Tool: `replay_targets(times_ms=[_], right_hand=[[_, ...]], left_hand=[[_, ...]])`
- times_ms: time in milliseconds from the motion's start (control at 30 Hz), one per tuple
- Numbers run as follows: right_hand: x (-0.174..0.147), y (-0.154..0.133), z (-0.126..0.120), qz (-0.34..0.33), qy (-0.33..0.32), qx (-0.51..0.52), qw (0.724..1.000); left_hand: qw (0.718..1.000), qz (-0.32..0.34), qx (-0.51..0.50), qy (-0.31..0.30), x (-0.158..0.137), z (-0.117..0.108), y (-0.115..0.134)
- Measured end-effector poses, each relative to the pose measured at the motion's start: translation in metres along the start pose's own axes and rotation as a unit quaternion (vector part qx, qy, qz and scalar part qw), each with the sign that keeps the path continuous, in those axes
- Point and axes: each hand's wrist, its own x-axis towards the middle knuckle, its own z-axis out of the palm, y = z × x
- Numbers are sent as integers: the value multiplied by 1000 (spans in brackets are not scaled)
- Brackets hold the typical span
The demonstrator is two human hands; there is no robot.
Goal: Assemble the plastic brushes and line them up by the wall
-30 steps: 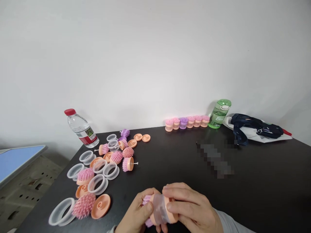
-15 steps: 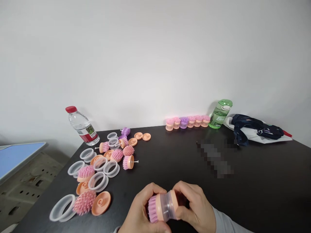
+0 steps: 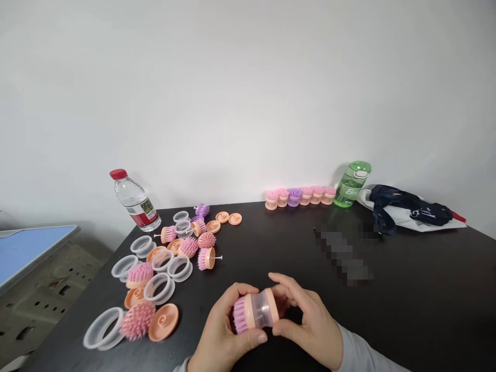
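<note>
A round scrub brush (image 3: 259, 310) with pink bristles, a clear waisted ring and peach bands lies sideways between my hands, just over the table. My left hand (image 3: 228, 325) is closed around its bristle end, thumb along the near side. At the peach cap on the other end is my right hand (image 3: 306, 320), its thumb at the cap's lower edge and its index finger raised off the top. The other right fingers curl behind the cap, partly hidden. To the left lie loose clear rings (image 3: 158, 288), peach caps (image 3: 163, 322) and bristle heads (image 3: 138, 320), some with a screw sticking out (image 3: 217, 257).
Several assembled brushes (image 3: 294, 197) stand in a row by the wall. A green bottle (image 3: 352, 185) and a dark cloth bundle on a white bag (image 3: 411, 206) are at the back right. At the back left stands a red-capped water bottle (image 3: 135, 201). A blurred patch (image 3: 343, 253) covers something on the table (image 3: 248, 248).
My right fingers have loosened around the cap, and the index finger has lifted from it. Both hands and the brush sit slightly higher in view. The left hand keeps its hold.
</note>
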Motion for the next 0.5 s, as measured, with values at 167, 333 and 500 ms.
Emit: replay_targets(times_ms=[167,333,500], right_hand=[[1,4,0,-6,16,0,1000],[2,0,2,-7,12,-28,1000],[3,3,2,-3,-6,-5,1000]], left_hand=[[999,-15,20,24,-1,3,10],[999,-22,10,29,0,3,13],[998,14,59,22,-1,-1,4]])
